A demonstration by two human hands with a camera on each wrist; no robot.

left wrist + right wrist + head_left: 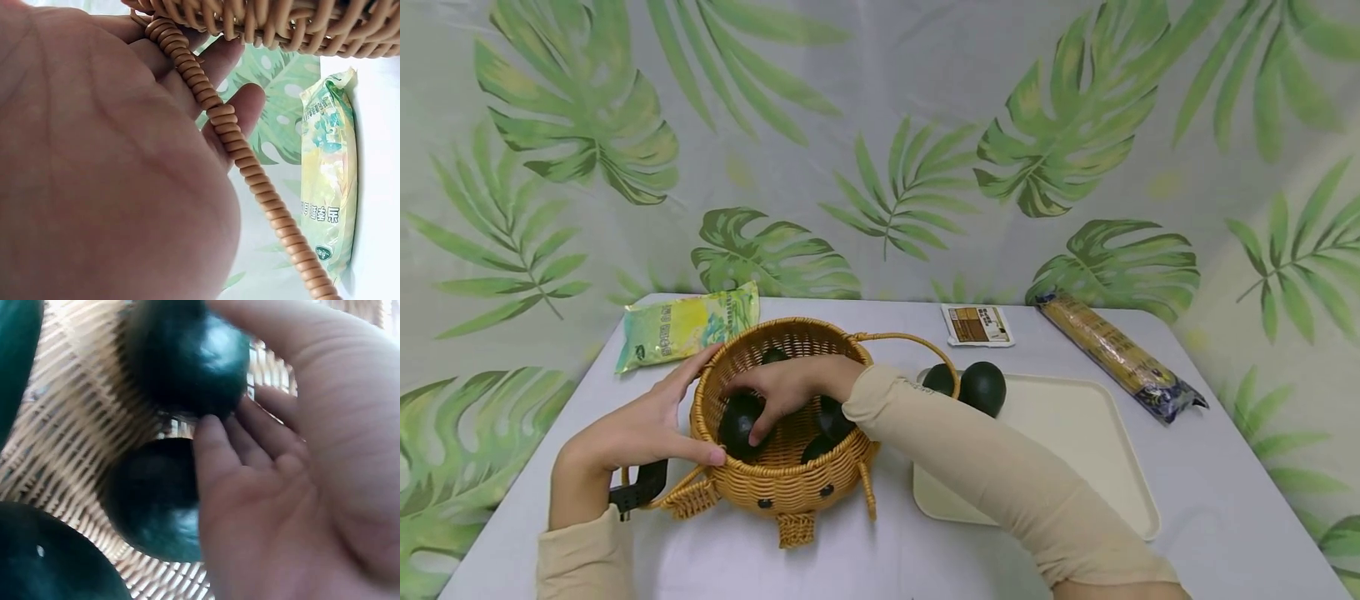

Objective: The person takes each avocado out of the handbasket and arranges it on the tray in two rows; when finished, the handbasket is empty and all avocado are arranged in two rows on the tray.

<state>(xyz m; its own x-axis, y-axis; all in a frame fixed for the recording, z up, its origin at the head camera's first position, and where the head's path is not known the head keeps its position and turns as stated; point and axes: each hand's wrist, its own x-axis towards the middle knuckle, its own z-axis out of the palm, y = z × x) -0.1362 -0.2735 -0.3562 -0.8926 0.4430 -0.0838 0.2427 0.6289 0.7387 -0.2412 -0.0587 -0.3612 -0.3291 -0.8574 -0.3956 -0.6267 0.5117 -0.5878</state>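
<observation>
A round wicker basket (790, 492) with eyes and a snout woven on its front holds several dark green avocados (817, 450). Inside it, my right hand (790, 387) grips one avocado (187, 362), thumb on one side and fingers on the other. Another avocado (156, 506) lies just below that hand in the right wrist view. My left hand (640, 421) spreads against the basket's left side, thumb at the front rim and fingers along the outer wall. One wicker handle (250, 175) crosses in front of this palm in the left wrist view.
A cream tray (1075, 450) right of the basket bears two avocados (983, 389), one partly behind the right basket handle (917, 337). Along the back lie a green-yellow packet (688, 327), a small white-brown pack (977, 325) and a long bag of noodle-like sticks (1112, 350).
</observation>
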